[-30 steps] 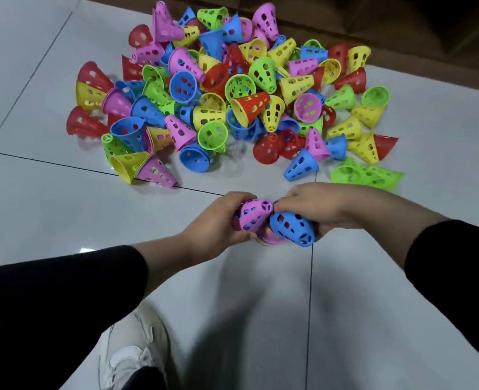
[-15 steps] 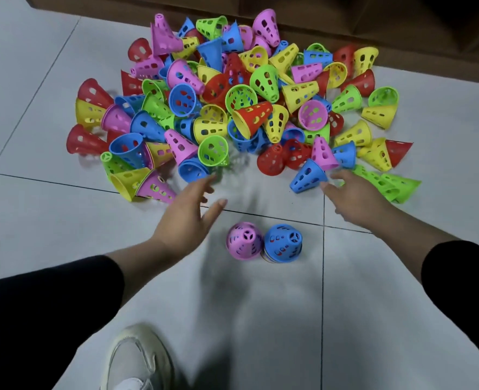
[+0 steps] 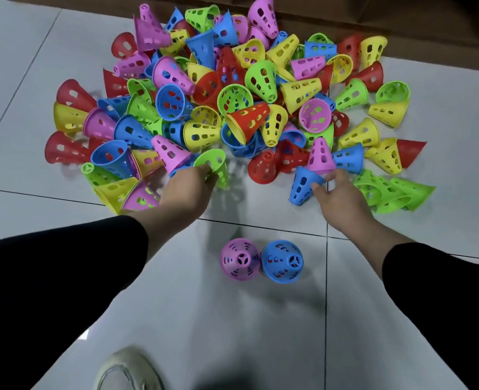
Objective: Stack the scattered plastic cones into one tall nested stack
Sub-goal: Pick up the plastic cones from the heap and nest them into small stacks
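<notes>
A heap of plastic cones (image 3: pixel 232 102) in pink, blue, green, yellow and red lies scattered on the tiled floor (image 3: pixel 261 333), most tipped on their sides. Nearer to me, apart from the heap, two cones stand upright with narrow ends up: a pink stack (image 3: pixel 239 258) and a blue stack (image 3: pixel 282 261), touching side by side. I cannot tell how many cones each holds.

My left hand (image 3: pixel 185 190) reaches to the heap's near edge, its grip closed around the rim of a green cone (image 3: pixel 215 166). My right hand (image 3: pixel 342 201) reaches to a blue cone (image 3: pixel 303 185) lying on its side; my thumb and fingertip touch its narrow end, fingers loosely spread, not clenched around it.

Both arms wear black sleeves (image 3: pixel 49 277). A white shoe (image 3: pixel 125 370) shows at the bottom edge. Brown boxes or boards (image 3: pixel 401 29) run behind the heap.
</notes>
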